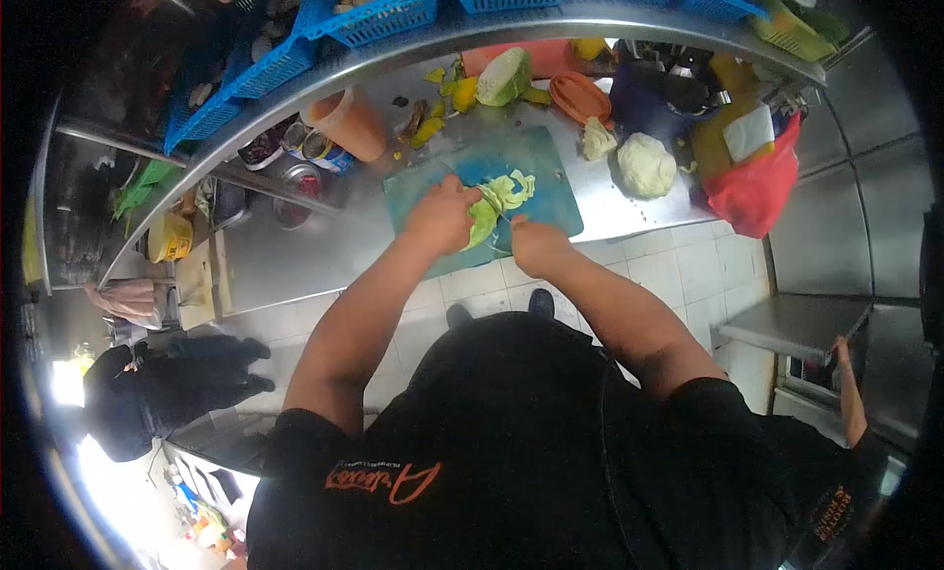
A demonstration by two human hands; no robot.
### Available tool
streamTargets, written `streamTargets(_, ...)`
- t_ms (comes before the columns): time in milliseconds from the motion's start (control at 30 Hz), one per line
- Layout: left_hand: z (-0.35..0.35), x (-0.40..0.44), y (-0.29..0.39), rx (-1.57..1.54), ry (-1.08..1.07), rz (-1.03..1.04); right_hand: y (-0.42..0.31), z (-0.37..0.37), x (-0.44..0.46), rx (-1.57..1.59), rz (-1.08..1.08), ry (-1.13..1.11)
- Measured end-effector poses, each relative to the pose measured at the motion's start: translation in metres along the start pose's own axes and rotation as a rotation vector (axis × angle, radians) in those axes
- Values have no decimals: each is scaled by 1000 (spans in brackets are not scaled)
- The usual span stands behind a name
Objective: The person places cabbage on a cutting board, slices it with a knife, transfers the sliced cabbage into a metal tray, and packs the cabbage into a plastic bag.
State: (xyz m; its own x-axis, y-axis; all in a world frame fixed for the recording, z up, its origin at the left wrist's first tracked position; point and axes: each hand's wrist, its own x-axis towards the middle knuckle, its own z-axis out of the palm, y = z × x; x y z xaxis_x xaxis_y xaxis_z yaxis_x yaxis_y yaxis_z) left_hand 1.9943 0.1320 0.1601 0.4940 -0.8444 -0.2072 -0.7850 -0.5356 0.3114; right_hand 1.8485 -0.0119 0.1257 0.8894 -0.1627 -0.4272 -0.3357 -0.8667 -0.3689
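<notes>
My left hand (442, 216) is closed over a piece of green cabbage (483, 224), pressing it on the blue-green cutting board (559, 169). Close beside it, my right hand (537, 247) is wrapped round the handle of a knife (505, 216). Only a thin strip of the blade shows, lying against the cabbage between the two hands. Cut cabbage strips (511, 188) lie loosely on the board just beyond my fingers. The knife's handle is hidden in my right fist.
Behind the board are a cut cabbage half (503, 76), yellow-green peelings (428, 132) and an orange container (348, 123). A cabbage (646, 166) and a red bag (755, 184) stand right. Blue baskets (388, 19) hang above. Other people (167, 383) are at left and right.
</notes>
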Motion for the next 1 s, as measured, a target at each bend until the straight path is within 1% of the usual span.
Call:
streamTargets(67, 0, -5, -2, 11, 16, -6, -2, -8, 5, 43, 21, -55)
streamTargets(133, 7, -9, -6, 2, 56, 0, -16, -56, -14, 74, 42, -121)
streamTargets(233, 8, -9, -5, 23, 95, -14, -20, -65, -29, 69, -39, -132)
streamTargets(333, 0, -14, 3, 53, 73, -51, -3, 5, 7, 84, -5, -37)
streamTargets(367, -5, -13, 4, 62, 63, -66, 1, 14, 17, 95, 0, -8)
streamTargets(467, 9, -16, -8, 20, 111, -24, 10, 11, 29, 105, -99, -28)
streamTargets(567, 7, -28, -10, 161, 389, 144, -4, -38, -2, 159, -50, -72)
streamTargets(667, 8, -36, -14, 6, 375, 50, 1, -43, -12, 110, -13, -55)
streamTargets(733, 10, -41, -13, -19, 317, 11, -5, -54, -26, 102, -26, -53)
streamTargets(867, 7, -32, -5, 6, 160, -43, -12, -74, -36, 56, -16, -94)
streamTargets(1000, 10, -29, -5, 12, 153, -35, -16, -83, -43, -14, -68, -131)
